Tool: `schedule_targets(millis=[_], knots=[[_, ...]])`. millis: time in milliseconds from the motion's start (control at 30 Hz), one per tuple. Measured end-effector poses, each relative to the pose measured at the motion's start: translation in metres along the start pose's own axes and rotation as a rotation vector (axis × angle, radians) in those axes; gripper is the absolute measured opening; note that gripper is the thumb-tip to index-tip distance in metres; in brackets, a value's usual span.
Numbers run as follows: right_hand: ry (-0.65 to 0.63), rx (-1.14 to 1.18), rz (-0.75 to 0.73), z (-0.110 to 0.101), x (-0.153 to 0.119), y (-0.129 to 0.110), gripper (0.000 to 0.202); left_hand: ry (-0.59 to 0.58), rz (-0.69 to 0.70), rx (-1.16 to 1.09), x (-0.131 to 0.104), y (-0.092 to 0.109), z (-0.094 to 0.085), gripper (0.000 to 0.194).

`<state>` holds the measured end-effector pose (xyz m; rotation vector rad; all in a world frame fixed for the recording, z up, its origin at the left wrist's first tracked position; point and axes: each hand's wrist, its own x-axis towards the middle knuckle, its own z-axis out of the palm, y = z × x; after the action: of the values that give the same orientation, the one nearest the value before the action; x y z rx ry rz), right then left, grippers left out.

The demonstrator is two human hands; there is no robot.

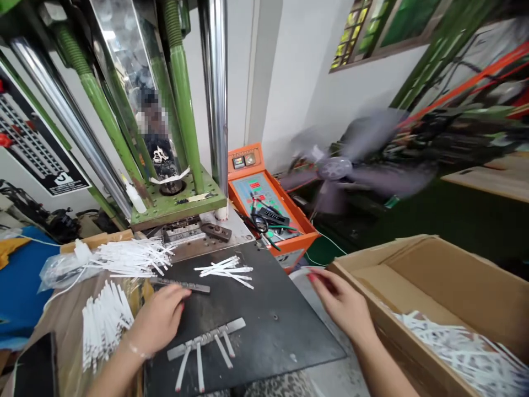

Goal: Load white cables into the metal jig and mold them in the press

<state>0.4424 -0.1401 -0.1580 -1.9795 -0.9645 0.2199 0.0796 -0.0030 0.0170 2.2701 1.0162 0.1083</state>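
Observation:
My left hand (pixel 159 317) is at the left edge of the dark work plate (pixel 281 325), fingers curled against a notched metal bar (pixel 200 287). Nearer to me lies a second notched metal bar (pixel 236 325), with several white strips (pixel 199 366) sticking out of its near side. A small loose pile of white strips (pixel 227 269) rests farther up the plate. Beyond the plate's right edge, my right hand (pixel 341 300) has thumb and fingers pinched together. Something pale shows at its fingertips, but I cannot make out what it is.
A green press (pixel 182 209) stands behind the plate, beside an orange control box (pixel 306 226) with tools on top. White strip bundles (pixel 105 320) lie at left, near a dark phone (pixel 36 366). A cardboard box (pixel 367 325) holds strips. A fan (pixel 336 168) spins behind.

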Motion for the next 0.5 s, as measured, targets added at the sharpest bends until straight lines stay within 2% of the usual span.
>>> schedule_targets(millis=[67, 100, 133, 200, 267, 300, 367, 433, 500], knots=[[-0.321, 0.122, -0.467, 0.002, -0.014, -0.066, 0.027, -0.107, -0.119, 0.096, -0.03, -0.007, 0.006, 0.038], [-0.486, 0.111, -0.64, 0.004, -0.024, -0.094, 0.028, -0.139, -0.161, 0.127, -0.044, -0.013, 0.013, 0.041], [-0.568, 0.068, -0.753, 0.008, -0.034, -0.116, 0.028, -0.137, -0.183, 0.148, -0.056, -0.019, 0.022, 0.043], [-0.625, -0.027, -0.877, 0.017, -0.049, -0.14, 0.027, -0.032, -0.158, 0.171, -0.073, -0.033, 0.041, 0.039], [-0.592, -0.055, -0.921, 0.026, -0.047, -0.145, 0.029, 0.124, -0.089, 0.164, -0.074, -0.044, 0.049, 0.036], [-0.575, -0.041, -0.934, 0.03, -0.037, -0.145, 0.033, 0.192, -0.053, 0.133, -0.067, -0.047, 0.048, 0.036], [-0.527, -0.007, -0.953, 0.04, -0.002, -0.146, 0.041, 0.31, -0.029, 0.001, -0.037, -0.049, 0.031, 0.034], [-0.467, -0.012, -0.95, 0.059, 0.048, -0.156, 0.05, 0.411, -0.092, -0.18, 0.014, -0.049, 0.004, 0.029], [-0.441, -0.059, -0.875, 0.086, 0.1, -0.173, 0.053, 0.514, -0.205, -0.306, 0.075, -0.052, -0.024, 0.024]])
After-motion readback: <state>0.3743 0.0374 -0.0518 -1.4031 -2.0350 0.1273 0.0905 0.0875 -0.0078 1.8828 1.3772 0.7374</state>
